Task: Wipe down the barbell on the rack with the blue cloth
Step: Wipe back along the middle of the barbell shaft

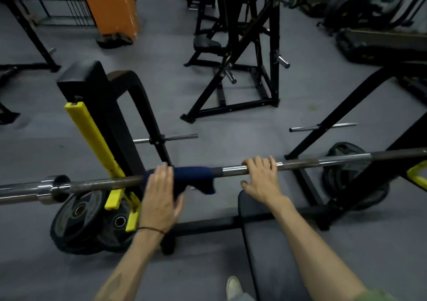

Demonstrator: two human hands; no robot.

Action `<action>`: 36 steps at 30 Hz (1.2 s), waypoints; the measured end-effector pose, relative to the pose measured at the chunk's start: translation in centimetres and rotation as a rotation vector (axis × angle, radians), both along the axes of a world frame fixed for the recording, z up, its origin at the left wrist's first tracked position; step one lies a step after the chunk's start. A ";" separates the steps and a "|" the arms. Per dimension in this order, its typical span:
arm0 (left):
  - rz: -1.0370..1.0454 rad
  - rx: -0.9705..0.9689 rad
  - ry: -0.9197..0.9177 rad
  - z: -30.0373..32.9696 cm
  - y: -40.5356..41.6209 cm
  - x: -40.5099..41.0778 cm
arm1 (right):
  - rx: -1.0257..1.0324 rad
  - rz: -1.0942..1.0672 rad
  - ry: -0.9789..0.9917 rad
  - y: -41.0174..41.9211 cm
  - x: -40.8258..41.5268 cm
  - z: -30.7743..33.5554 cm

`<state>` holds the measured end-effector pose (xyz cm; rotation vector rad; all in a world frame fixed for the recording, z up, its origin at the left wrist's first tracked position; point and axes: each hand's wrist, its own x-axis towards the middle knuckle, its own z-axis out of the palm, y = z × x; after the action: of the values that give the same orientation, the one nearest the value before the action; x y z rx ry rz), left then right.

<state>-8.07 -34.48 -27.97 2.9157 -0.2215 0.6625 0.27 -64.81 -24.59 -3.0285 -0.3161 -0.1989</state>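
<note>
A: From the head view, where is the barbell [231, 170]?

B: It lies across the frame, left to right, resting on the rack [101, 125] whose left upright carries a yellow guard [92, 134]. The left sleeve end sticks out past that upright; the right end runs to the frame edge.

A: And the blue cloth [194, 178]?

B: Draped over the bar just right of the left upright, wrapped round the shaft, with a loose corner hanging down below it.

A: What is the left hand [161, 196] doing?

B: It lies flat on the left part of the cloth, palm down, fingers straight and close together, reaching over the bar. The grip is wide here, pressing rather than closing. The picture is a little blurred at the fingertips. A dark band sits on that wrist.

A: The right hand [262, 178]?

B: Its fingers curl over the top of the bare shaft, just right of the cloth, thumb spread out underneath. So the grip is closed round the barbell itself, not touching the cloth.

A: What lies below?

B: A dark padded bench [272, 243] under the right forearm, weight plates [90, 222] leaning at the foot of the left upright, another plate [346, 173] on the grey floor at right, and a light shoe [234, 287] at the bottom edge.
</note>
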 end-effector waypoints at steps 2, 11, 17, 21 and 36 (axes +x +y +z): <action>0.180 -0.066 0.029 0.3 -0.4 0.0 | 0.015 0.002 0.006 -0.2 0.1 0.0; -0.220 -0.014 0.077 0.9 -14.3 3.1 | -0.036 0.095 -0.069 -0.8 0.1 0.2; -0.076 0.011 0.043 0.3 -3.8 0.0 | -0.102 0.279 -0.196 0.9 0.5 0.1; 0.147 -0.003 0.122 0.5 -2.6 -0.3 | -0.114 0.268 -0.149 4.0 0.5 0.1; 0.133 0.024 0.108 0.4 -0.6 -1.0 | -0.019 0.389 -0.301 2.8 2.4 -0.4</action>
<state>-9.08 -35.04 -27.54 2.9980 -0.0229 0.5218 2.70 -62.00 -24.97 -2.8720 -0.9198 -0.6198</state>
